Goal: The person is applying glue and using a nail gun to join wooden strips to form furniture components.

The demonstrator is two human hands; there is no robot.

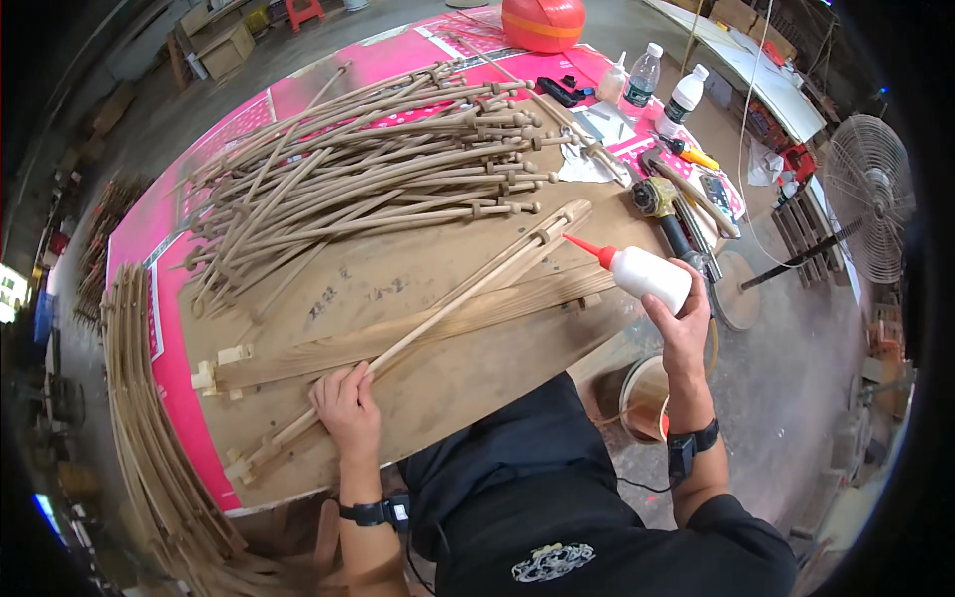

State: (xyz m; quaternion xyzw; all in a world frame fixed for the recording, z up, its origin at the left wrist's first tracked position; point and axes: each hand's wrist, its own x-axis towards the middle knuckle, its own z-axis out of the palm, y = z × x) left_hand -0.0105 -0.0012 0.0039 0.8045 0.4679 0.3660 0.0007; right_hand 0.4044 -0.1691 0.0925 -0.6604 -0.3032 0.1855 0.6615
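My right hand (pixel 684 316) is wrapped round a white squeeze glue bottle (pixel 649 277) with a red pointed nozzle. The bottle is tilted, its tip close to the upper right end of a long thin wooden rod (pixel 438 316). That rod lies slantwise across the board, with a small wooden collar near its far end. Toward the rod's lower left part, my left hand (pixel 346 403) rests with its fingers curled round it. Beneath and beside the rod lies a wider curved wooden slat (pixel 328 348). Whether glue is coming out cannot be seen.
A large pile of thin wooden rods (pixel 368 159) covers the table's far side. An angle grinder (pixel 657 204), a hammer (pixel 686 184) and plastic bottles (pixel 642 80) stand or lie at the right. Long slats (pixel 149 398) lean at the left edge. A fan (pixel 875 189) stands right.
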